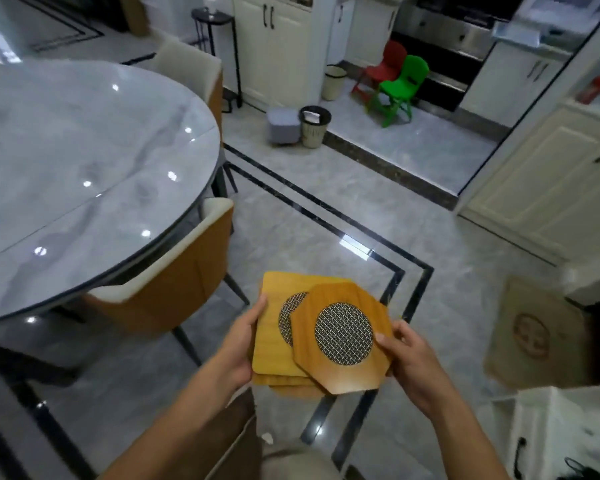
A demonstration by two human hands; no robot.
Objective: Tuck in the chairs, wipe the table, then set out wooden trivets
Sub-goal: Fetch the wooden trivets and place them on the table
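A stack of wooden trivets with round metal-mesh centres is held over the floor, low in the middle of the head view. My left hand (pixel 240 344) grips the left edge of the square trivets (pixel 270 337). My right hand (pixel 407 358) pinches the right side of the octagonal trivet (pixel 343 372) lying on top. The round grey marble table (pixel 66 161) stands to the left with a bare top. An orange-and-cream chair (pixel 174 292) is pushed in under its near right edge. Another chair (pixel 194 64) sits tucked at the far side.
Glossy tiled floor with black inlay lines stretches ahead. A grey stool (pixel 283 126) and two waste bins (pixel 314 128) stand by the kitchen step, with red and green plastic chairs (pixel 397 88) beyond. Cream cabinets (pixel 548 181) line the right; a wooden board (pixel 534 334) lies at lower right.
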